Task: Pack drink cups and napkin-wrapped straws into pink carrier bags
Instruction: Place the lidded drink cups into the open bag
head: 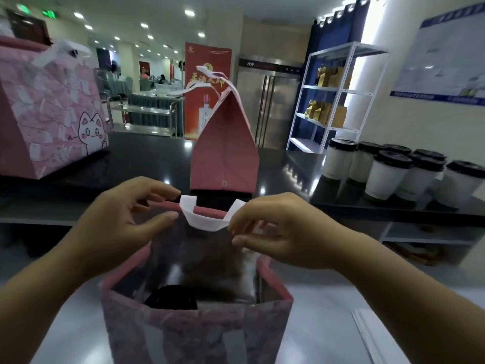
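An open pink carrier bag (183,334) stands in front of me, and the black lid of a drink cup (172,298) shows inside it. My left hand (123,219) pinches the bag's far rim just left of its white handle (207,219). My right hand (278,229) pinches the right end of that handle. Behind it a second pink bag (225,153) stands closed on the black counter, its white handles sticking up. Several white cups with black lids (388,174) stand at the right of the counter.
A large pink bag with a cat drawing (52,114) sits at the left on the counter. White flat strips (378,337) lie on the grey surface at the lower right. A white shelf unit (338,95) stands at the back right.
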The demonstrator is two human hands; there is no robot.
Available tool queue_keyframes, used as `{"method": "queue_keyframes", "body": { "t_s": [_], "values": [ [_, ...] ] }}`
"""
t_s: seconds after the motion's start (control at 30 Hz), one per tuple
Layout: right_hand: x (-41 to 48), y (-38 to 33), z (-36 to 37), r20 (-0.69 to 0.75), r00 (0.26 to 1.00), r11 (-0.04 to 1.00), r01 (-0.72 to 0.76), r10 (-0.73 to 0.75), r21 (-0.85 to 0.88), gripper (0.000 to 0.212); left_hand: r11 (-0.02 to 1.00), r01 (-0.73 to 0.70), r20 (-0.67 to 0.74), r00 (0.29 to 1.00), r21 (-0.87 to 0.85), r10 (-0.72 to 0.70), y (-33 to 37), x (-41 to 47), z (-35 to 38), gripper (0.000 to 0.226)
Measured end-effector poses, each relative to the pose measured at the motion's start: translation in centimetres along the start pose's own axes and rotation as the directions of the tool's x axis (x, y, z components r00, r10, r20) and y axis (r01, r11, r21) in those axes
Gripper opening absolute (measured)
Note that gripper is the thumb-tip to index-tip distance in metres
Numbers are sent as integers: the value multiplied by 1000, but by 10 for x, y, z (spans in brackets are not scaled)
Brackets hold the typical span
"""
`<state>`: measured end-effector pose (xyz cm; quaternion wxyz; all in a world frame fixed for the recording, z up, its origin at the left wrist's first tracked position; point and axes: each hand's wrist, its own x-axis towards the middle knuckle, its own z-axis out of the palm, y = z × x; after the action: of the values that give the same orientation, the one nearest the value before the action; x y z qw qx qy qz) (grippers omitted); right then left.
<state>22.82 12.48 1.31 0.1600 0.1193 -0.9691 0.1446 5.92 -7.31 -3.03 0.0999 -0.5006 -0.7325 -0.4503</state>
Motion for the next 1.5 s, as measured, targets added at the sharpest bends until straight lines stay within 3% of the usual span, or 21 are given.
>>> {"method": "queue_keyframes", "body": {
  "t_s": [0.17, 0.3, 0.43, 0.63, 0.73, 0.9, 1.07, 1.17, 1.33, 1.5],
  "values": [
    [-41, 44, -41, -210, 976, 995, -46, 64, 89, 16, 996, -56, 13, 998, -73, 57, 54, 44, 44, 30],
    [-76, 91, -60, -314, 930, 978, -157, 193, 136, 14, 990, -141, 105, 984, -31, 143, 87, 81, 88, 16],
    [-105, 143, -77, -319, 878, 933, -328, 358, 146, 6, 979, -200, 172, 966, 24, 193, 107, 116, 130, 13],
    [-107, 217, -115, -273, 813, 846, -533, 514, 5, 7, 974, -189, 240, 958, 125, 155, 113, 167, 183, 15],
    [-91, 259, -133, -306, 776, 811, -585, 551, -25, 17, 966, -189, 237, 961, 177, 144, 110, 191, 199, 16],
    [-52, 313, -148, -391, 735, 744, -648, 554, -163, 50, 965, -163, 186, 975, 205, 125, 100, 225, 215, 18],
    [-10, 354, -146, -294, 728, 603, -681, 620, -416, 76, 967, -138, 159, 982, 216, 104, 87, 247, 225, 20],
    [8, 369, -140, -186, 698, 554, -678, 692, -482, 82, 966, -131, 157, 983, 224, 97, 81, 256, 231, 21],
    [21, 388, -126, -41, 612, 528, -713, 790, -461, 76, 967, -121, 170, 982, 222, 84, 74, 262, 236, 22],
    [19, 385, -129, -6, 643, 601, -719, 766, -351, 58, 966, -141, 177, 979, 215, 103, 76, 257, 236, 20]
  ]
}}
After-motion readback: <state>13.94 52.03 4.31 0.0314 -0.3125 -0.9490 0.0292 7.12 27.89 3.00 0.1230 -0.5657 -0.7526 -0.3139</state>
